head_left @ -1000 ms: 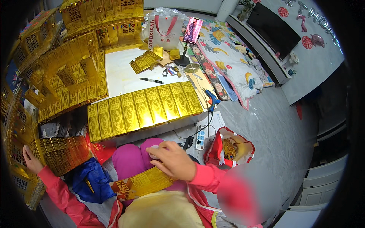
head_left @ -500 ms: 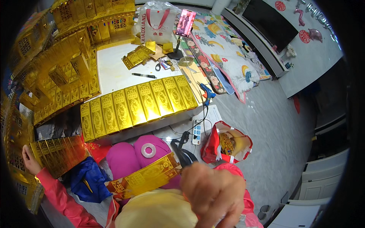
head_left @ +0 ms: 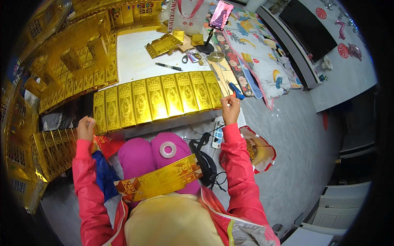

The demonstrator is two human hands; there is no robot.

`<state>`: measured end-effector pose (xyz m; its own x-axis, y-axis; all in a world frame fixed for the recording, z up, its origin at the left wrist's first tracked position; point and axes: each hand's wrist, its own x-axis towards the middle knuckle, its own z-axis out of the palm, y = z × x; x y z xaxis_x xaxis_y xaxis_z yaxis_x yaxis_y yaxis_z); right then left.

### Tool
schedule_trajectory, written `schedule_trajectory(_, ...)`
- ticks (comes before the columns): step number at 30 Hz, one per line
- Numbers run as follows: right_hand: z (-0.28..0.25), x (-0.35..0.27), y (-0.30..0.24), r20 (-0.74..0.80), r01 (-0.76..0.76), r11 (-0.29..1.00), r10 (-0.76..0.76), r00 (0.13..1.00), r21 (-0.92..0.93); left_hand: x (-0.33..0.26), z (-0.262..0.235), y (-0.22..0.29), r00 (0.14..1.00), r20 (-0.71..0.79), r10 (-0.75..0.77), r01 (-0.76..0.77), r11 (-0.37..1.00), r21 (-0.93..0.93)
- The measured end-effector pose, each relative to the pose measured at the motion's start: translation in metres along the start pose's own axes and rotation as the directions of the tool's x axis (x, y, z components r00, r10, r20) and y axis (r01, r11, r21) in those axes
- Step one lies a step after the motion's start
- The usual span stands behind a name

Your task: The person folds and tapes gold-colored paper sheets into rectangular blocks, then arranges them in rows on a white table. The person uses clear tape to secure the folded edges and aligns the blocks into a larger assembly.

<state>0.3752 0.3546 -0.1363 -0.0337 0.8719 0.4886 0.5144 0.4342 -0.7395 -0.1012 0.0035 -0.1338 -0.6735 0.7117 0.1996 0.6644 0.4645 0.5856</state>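
A row of upright gold boxes (head_left: pixel 158 98) lines the near edge of the white table. Beside its left end is my left hand (head_left: pixel 85 128), fingers curled together; whatever they may hold is hidden. At the opposite end my right hand (head_left: pixel 231 110) has thumb and fingertips pinched, close to the last box and just below a blue glue gun (head_left: pixel 236 91). I cannot make out anything in that pinch. Across my lap lies a flat gold printed card strip (head_left: pixel 160 178), touched by neither hand. A roll of clear tape (head_left: pixel 163 150) rests on my purple-clad knee.
More gold boxes (head_left: pixel 53 149) stand at the left, with gold structures (head_left: pixel 82 57) behind. On the table lie a black pen (head_left: pixel 168 67), scissors (head_left: pixel 185 59) and gold card pieces (head_left: pixel 163 46); a phone (head_left: pixel 221 15) stands behind. A power strip (head_left: pixel 217 135) and red-edged bag (head_left: pixel 264 158) are at right.
My left hand has come inward and up from the far-left boxes to the row's left end. My right hand has gone from close in front of me to the row's right end.
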Motion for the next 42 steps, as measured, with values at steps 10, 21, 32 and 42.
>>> schedule_trajectory(10, 0.016, 0.02, 0.041, 0.225, -0.108, 0.981, 0.143, 0.964, -0.162, 0.013, 0.026, 0.016, 0.989, 0.118, -0.088, 0.082, 0.995, 0.057)
schedule_trajectory(21, 0.032, 0.023, 0.089, 0.273, -0.151, 0.965, 0.207, 0.94, -0.212, 0.007, 0.038, 0.025, 0.959, 0.115, -0.259, 0.237, 0.955, 0.177)
schedule_trajectory(32, 0.035, 0.02, 0.074, 0.226, -0.157, 0.922, 0.247, 0.942, -0.355, -0.002, 0.056, 0.03, 0.988, -0.02, -0.151, 0.148, 0.92, 0.364)
schedule_trajectory(42, 0.034, -0.01, -0.018, 0.185, 0.269, 0.937, -0.23, 0.955, -0.224, -0.02, 0.048, 0.088, 0.946, -0.1, 0.308, -0.265, 0.915, 0.305)
